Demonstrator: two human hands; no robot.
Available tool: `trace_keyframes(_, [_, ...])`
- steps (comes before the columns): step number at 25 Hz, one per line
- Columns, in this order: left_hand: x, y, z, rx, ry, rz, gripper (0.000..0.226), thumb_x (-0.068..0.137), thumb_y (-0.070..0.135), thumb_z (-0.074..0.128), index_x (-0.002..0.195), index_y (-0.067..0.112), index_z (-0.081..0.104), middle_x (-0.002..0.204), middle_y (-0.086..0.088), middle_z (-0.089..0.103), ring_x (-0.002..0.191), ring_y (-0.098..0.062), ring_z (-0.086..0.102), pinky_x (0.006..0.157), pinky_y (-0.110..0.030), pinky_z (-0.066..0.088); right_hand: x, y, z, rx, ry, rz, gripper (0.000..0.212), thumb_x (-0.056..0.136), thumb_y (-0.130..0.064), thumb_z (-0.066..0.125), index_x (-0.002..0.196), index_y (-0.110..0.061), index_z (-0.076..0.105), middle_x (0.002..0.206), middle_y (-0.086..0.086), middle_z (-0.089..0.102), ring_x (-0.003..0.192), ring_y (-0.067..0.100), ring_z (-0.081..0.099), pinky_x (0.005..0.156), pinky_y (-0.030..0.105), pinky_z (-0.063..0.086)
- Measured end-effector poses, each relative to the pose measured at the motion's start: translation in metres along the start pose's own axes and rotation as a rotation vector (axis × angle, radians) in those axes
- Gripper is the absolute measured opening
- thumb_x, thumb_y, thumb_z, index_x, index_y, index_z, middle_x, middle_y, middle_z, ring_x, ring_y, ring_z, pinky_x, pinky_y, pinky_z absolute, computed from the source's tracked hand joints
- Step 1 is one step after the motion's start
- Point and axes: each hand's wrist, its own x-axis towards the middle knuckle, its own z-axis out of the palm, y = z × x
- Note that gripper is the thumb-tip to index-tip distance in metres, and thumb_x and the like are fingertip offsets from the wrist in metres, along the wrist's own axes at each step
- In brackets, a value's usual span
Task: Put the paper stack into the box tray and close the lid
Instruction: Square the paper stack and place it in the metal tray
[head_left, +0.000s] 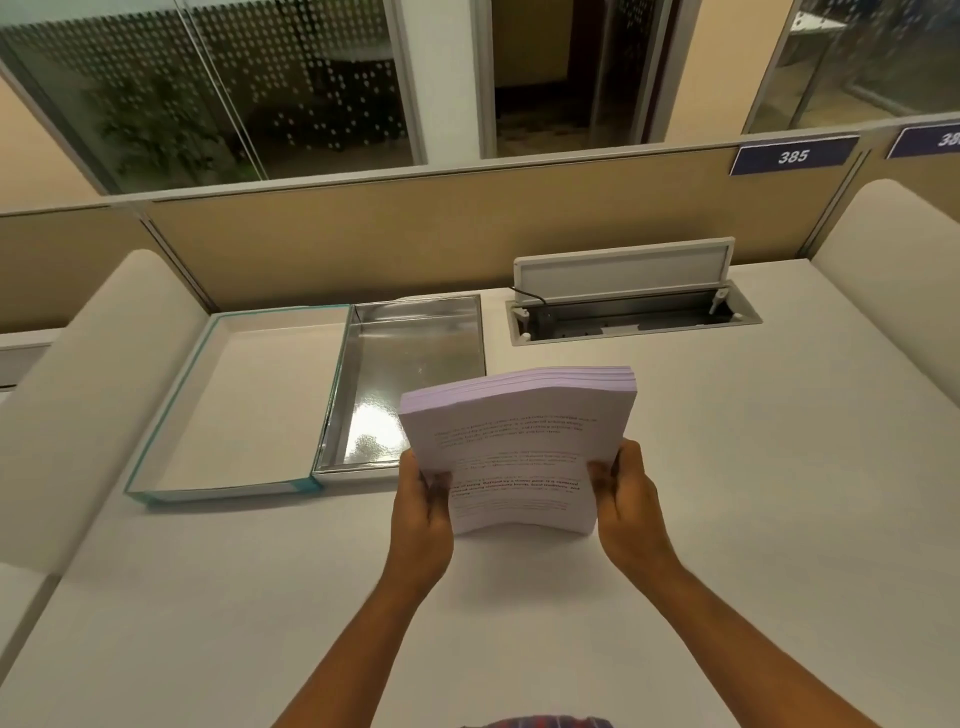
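A thick stack of printed white paper (519, 436) is held above the desk, slightly bowed, between both hands. My left hand (422, 512) grips its near left edge and my right hand (626, 499) grips its near right edge. The open box lies just to the left and behind: a tray with a shiny silver lining (415, 353) on the right, and the white lid with teal edging (260, 405) lying flat on the left, joined along the middle. The stack's far left corner overlaps the tray's near right corner in view. Both tray and lid hold nothing.
A white desk (727, 519) carries the box. A cable hatch (628, 312) stands open at the back right with a black cable in it. Beige partition panels run behind, and padded white dividers rise at the left (78, 389) and right (893, 270).
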Motion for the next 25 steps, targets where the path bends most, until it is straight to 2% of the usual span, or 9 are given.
trace_keyframes(3, [0.001, -0.004, -0.001, -0.041, -0.038, 0.004, 0.05, 0.106, 0.005, 0.048, 0.13, 0.049, 0.047, 0.119, 0.026, 0.065, 0.117, -0.006, 0.064, 0.088, -0.02, 0.061, -0.001, 0.007, 0.001, 0.002, 0.005, 0.015, 0.015, 0.104, -0.054, 0.04, 0.116, -0.062, 0.043, 0.116, -0.028, 0.066, 0.108, 0.004, 0.068, 0.082, 0.037, 0.066])
trace_keyframes(6, [0.006, 0.005, -0.004, -0.11, -0.047, -0.023, 0.035, 0.102, 0.027, 0.056, 0.128, 0.051, 0.051, 0.121, 0.021, 0.068, 0.119, -0.007, 0.066, 0.097, -0.025, 0.061, 0.001, -0.002, -0.001, 0.015, -0.013, 0.015, 0.031, 0.098, -0.071, 0.04, 0.127, -0.06, 0.039, 0.124, -0.027, 0.063, 0.117, 0.005, 0.065, 0.092, 0.04, 0.063])
trace_keyframes(8, [0.012, 0.017, -0.005, -0.166, -0.033, 0.009, 0.036, 0.099, 0.034, 0.06, 0.134, 0.042, 0.053, 0.124, 0.018, 0.07, 0.121, -0.01, 0.067, 0.094, -0.024, 0.062, 0.007, -0.02, -0.003, 0.069, -0.009, -0.045, 0.044, 0.1, -0.068, 0.043, 0.141, -0.053, 0.035, 0.131, -0.027, 0.06, 0.123, 0.008, 0.063, 0.091, 0.032, 0.063])
trace_keyframes(10, [0.017, 0.029, -0.004, -0.221, 0.0, 0.068, 0.048, 0.097, 0.038, 0.061, 0.143, 0.026, 0.051, 0.126, 0.011, 0.07, 0.122, -0.016, 0.067, 0.089, -0.022, 0.062, 0.014, -0.039, -0.004, 0.13, 0.021, -0.109, 0.057, 0.102, -0.062, 0.044, 0.153, -0.042, 0.029, 0.136, -0.025, 0.059, 0.127, 0.012, 0.062, 0.088, 0.024, 0.062])
trace_keyframes(13, [0.024, 0.042, -0.001, -0.269, 0.067, 0.114, 0.054, 0.097, 0.041, 0.058, 0.144, 0.015, 0.049, 0.123, 0.001, 0.071, 0.117, -0.02, 0.069, 0.085, -0.023, 0.061, 0.022, -0.058, -0.004, 0.159, 0.072, -0.138, 0.068, 0.103, -0.062, 0.041, 0.162, -0.038, 0.018, 0.141, -0.026, 0.054, 0.132, 0.012, 0.058, 0.089, 0.024, 0.062])
trace_keyframes(17, [0.019, 0.046, 0.008, -0.311, 0.12, 0.1, 0.055, 0.096, 0.042, 0.059, 0.143, 0.014, 0.05, 0.12, 0.0, 0.071, 0.112, -0.016, 0.07, 0.083, -0.022, 0.061, 0.014, -0.064, 0.002, 0.159, 0.093, -0.145, 0.061, 0.104, -0.058, 0.036, 0.161, -0.045, 0.017, 0.147, -0.01, 0.052, 0.135, 0.019, 0.056, 0.095, 0.034, 0.062])
trace_keyframes(19, [0.018, 0.045, 0.009, -0.328, 0.133, 0.095, 0.053, 0.097, 0.041, 0.059, 0.144, 0.018, 0.048, 0.122, 0.001, 0.07, 0.114, -0.017, 0.069, 0.083, -0.022, 0.061, 0.013, -0.06, 0.002, 0.161, 0.093, -0.151, 0.059, 0.105, -0.056, 0.035, 0.16, -0.043, 0.018, 0.148, -0.005, 0.052, 0.134, 0.02, 0.056, 0.094, 0.032, 0.062])
trace_keyframes(22, [0.018, 0.04, 0.009, -0.339, 0.113, 0.063, 0.044, 0.102, 0.034, 0.055, 0.145, 0.023, 0.052, 0.12, 0.006, 0.073, 0.112, -0.011, 0.07, 0.083, -0.023, 0.061, 0.012, -0.051, 0.004, 0.169, 0.08, -0.132, 0.048, 0.108, -0.046, 0.035, 0.155, -0.041, 0.03, 0.137, -0.017, 0.058, 0.127, 0.014, 0.061, 0.088, 0.025, 0.062])
trace_keyframes(25, [0.012, 0.034, 0.014, -0.316, 0.138, 0.033, 0.034, 0.105, 0.033, 0.05, 0.138, 0.031, 0.058, 0.119, 0.006, 0.075, 0.11, -0.013, 0.071, 0.085, -0.028, 0.062, 0.007, -0.046, 0.009, 0.17, 0.106, -0.077, 0.029, 0.108, -0.04, 0.034, 0.13, -0.057, 0.042, 0.116, -0.03, 0.062, 0.111, 0.009, 0.066, 0.077, 0.029, 0.063])
